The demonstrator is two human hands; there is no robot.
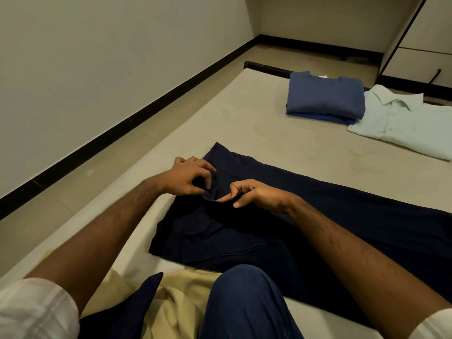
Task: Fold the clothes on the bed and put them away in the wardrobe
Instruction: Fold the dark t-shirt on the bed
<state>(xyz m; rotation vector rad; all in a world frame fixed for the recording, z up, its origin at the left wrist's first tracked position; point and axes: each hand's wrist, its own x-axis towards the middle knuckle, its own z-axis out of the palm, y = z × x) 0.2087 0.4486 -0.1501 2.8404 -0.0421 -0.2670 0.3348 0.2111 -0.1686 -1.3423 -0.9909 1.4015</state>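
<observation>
Head view: left hand (188,176) and right hand (254,194) pinch navy garment's (318,216) edge.

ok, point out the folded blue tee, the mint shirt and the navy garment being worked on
folded blue tee (325,99), head view, middle of top face
mint shirt (403,126), head view, front panel
navy garment (342,211), head view, flat spread part

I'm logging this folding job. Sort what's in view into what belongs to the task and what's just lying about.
Part of the job:
- dark navy garment, pinched by left hand and right hand
- folded blue T-shirt
- pale green shirt, lying flat
- beige cloth, crumpled
- bed

Just there:
- wall
- black skirting
- floor
</observation>
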